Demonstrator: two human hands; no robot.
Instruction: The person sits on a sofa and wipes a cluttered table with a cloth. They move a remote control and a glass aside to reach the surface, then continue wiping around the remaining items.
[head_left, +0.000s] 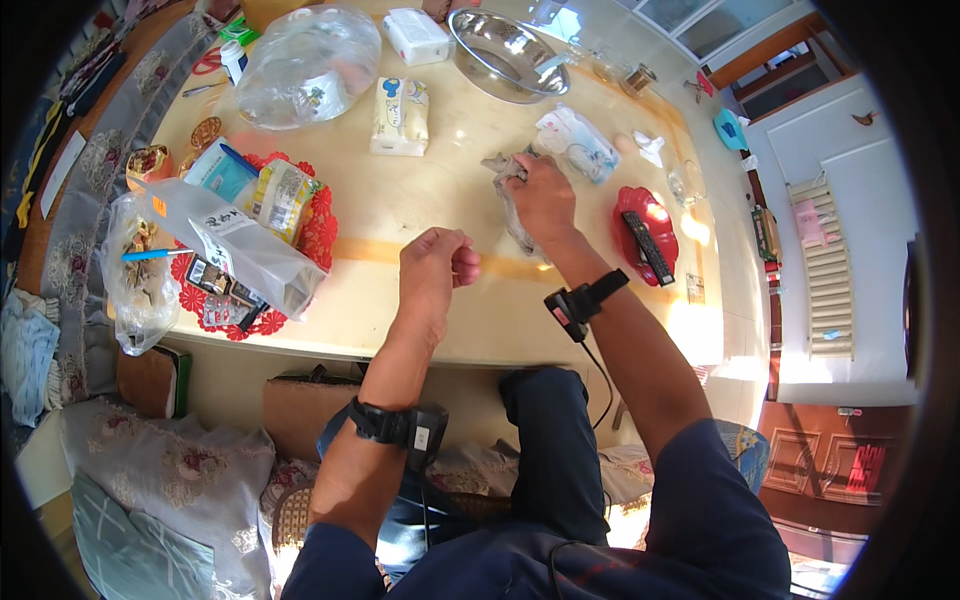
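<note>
My right hand (541, 193) grips a crumpled grey cloth (517, 214) and presses it on the pale tabletop (360, 195). Just beyond that hand lies a tissue pack (577, 142). To its right is a red leaf-shaped dish (652, 206) with a black remote control (646, 247) resting across it. My left hand (436, 262) hovers at the near part of the table, fingers curled in a loose fist, with nothing visible in it. Farther off, a yellow-and-white tissue pack (400, 116) lies near the middle.
At the back stand a steel basin (510, 60), a white pack (417, 36) and a stuffed clear plastic bag (307, 67). A translucent pouch (240, 232) and medicine packs cover a red lace mat (319, 217) on the left. A glass (686, 184) stands near the right edge.
</note>
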